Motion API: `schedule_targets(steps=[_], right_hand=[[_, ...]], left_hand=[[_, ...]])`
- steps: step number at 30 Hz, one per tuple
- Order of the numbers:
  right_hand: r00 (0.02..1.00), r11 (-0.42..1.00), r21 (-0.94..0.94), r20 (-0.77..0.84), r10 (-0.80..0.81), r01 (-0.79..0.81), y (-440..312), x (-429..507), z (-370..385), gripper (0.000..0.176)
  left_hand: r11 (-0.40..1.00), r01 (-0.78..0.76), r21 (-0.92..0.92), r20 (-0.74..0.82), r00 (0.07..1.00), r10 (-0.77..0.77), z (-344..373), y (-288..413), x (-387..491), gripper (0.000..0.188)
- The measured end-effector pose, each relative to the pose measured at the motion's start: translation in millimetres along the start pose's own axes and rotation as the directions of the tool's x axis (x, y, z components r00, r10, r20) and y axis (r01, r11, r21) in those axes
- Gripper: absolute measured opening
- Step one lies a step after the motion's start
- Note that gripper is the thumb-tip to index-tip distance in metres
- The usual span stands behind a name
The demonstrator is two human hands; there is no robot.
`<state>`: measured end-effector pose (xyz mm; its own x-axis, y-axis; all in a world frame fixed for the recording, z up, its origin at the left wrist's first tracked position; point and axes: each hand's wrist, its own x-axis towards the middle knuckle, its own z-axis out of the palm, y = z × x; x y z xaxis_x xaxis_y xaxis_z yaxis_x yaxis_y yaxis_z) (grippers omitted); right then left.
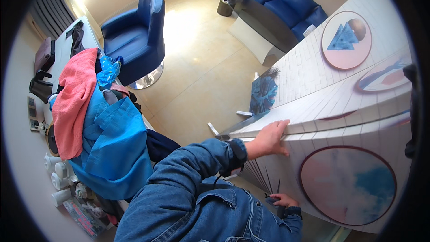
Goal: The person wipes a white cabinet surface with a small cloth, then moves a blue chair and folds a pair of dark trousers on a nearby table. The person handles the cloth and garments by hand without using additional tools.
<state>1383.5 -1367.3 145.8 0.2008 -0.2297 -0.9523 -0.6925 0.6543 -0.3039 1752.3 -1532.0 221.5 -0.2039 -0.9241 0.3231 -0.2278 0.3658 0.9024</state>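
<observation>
A folding screen printed with white bricks and round motifs stands before me, its near panel [295, 141] beside a second panel [299, 84]. My left hand [268, 139] grips the near panel's upper edge, thumb on the near face and fingers over towards the gap between panels. Lower down, my right hand [285, 200] is closed around a small dark object [271, 201], too small to identify. That hand is close to the near panel's lower left side, where dark leaf-like spikes are printed. Both arms wear denim sleeves, with a dark band at each wrist.
Left, a table [62, 45] carries a pink cloth [75, 104], a blue cloth [117, 148] and white cups [58, 181]. A blue swivel armchair [137, 37] stands beyond it. Farther off are a dark-topped oval table [262, 20] and a blue sofa [282, 0]. White screen feet [244, 113] reach onto the floor.
</observation>
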Motion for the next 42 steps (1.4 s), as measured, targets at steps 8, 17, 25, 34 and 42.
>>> schedule_targets(steps=[8, 17, 25, 34, 42], right_hand=[[0.999, 1.000, -0.015, 0.039, 0.016, -0.015, 77.0, 1.8, -62.7, 0.067], [0.986, 0.983, 0.142, 0.101, -0.134, 0.119, 133.4, 39.8, -79.4, 0.059], [0.950, 0.904, 0.345, 0.092, -0.300, 0.252, 42.3, 29.8, -60.3, 0.059], [0.907, 0.905, 0.091, -0.109, -0.406, 0.416, -189.5, 112.2, -22.7, 0.056], [0.752, 0.773, -0.190, -0.180, -0.634, 0.606, -386.0, 179.1, -6.0, 0.054]], left_hand=[[0.991, 0.037, 0.131, 0.113, 0.992, -0.052, 56.8, 40.1, -8.8, 0.094], [0.983, 0.016, 0.181, 0.330, 0.941, -0.076, 45.6, 41.8, 2.6, 0.075], [0.996, -0.089, -0.009, 0.551, 0.831, 0.080, 16.3, 28.1, 37.9, 0.055], [0.986, 0.068, -0.152, 0.888, 0.448, 0.106, -15.0, -7.5, 113.1, 0.058], [0.991, 0.136, 0.021, 0.602, 0.789, -0.121, -149.2, -113.3, 182.6, 0.043]])
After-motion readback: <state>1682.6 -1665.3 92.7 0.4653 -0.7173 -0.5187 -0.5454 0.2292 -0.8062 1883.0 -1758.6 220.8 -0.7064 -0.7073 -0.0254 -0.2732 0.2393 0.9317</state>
